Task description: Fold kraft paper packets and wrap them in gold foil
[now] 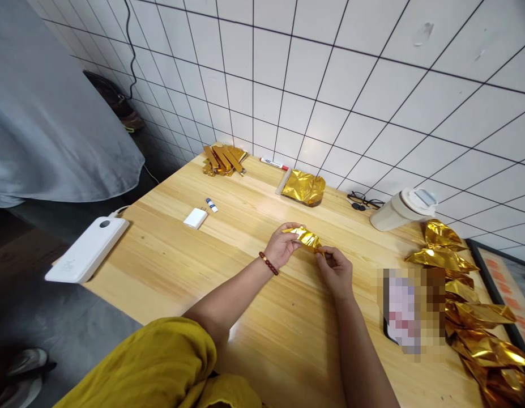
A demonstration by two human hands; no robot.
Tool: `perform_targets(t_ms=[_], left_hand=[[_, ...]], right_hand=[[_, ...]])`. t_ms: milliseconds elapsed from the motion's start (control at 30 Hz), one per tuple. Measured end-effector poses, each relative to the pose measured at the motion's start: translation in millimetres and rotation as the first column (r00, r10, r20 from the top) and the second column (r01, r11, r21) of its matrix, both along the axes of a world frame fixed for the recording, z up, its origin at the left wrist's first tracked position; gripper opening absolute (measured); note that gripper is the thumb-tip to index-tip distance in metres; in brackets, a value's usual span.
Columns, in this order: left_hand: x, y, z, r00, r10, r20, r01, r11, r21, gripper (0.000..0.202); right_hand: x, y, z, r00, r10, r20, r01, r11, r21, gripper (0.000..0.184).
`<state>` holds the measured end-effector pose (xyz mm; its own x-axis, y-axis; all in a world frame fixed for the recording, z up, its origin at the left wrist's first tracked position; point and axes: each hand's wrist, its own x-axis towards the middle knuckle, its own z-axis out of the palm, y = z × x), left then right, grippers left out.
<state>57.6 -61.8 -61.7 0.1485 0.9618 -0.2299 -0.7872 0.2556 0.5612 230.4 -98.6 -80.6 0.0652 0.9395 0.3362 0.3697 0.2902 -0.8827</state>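
A small piece of shiny gold foil paper [307, 237] is stretched between my hands above the wooden table. My left hand [281, 247], with a beaded bracelet on its wrist, grips the piece's left end between thumb and fingers. At the right end, my right hand [336, 271] pinches the foil paper with thumb and forefinger. Farther back lies a stack of square gold foil sheets [303, 187]. Folded gold foil pieces [461, 289] are heaped along the right side of the table, and flat golden strips [223, 160] lie in a pile at the back left.
A white power bank [88, 249] sits at the left edge, near a white charger [195, 218] and a small blue-and-white tube [212, 204]. A marker [274, 164], glasses [365, 201] and a cream tumbler [402, 208] stand or lie by the tiled wall. A blurred phone [400, 311] lies right.
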Motion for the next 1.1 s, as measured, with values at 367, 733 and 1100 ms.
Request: perform_targets(t_ms=[367,733,1100], left_hand=[[9.1,-1.9,-7.1,0.894,0.073,-0.443,-0.009,0.989,0.145,0.024],[9.2,-6.4,-0.6,0.853,0.124,-0.508,0.031,0.958,0.286,0.024],[8.4,-2.0,-10.6,0.887,0.112,-0.448,-0.027,0.981,0.192,0.013]], right_hand=[[15.0,6.5,-3.6,0.955,-0.187,-0.229,0.177,0.982,-0.063,0.023],[15.8,8.1,2.6,0.840,-0.320,-0.438,0.279,0.947,-0.157,0.027],[13.1,5.7,2.3,0.870,-0.276,-0.408,0.235,0.961,-0.149,0.022]])
